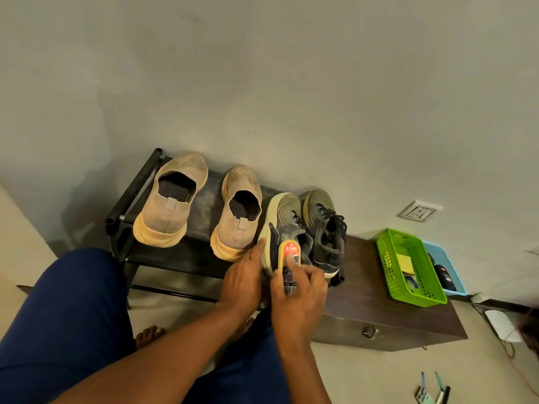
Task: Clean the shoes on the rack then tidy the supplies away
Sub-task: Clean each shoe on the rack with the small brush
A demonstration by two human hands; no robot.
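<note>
Right hand [297,298] gripping Kiwi shoe brush [288,265], fingers curled, scrubbing dark sneaker [284,225]; left hand [243,282], fingers fairly straight, bracing its near-left side, likely preventing sliding on rack [131,199].

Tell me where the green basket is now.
The green basket stands at the right of the head view, on the dark wooden box, beside the blue basket and right of the shoe rack.
</note>
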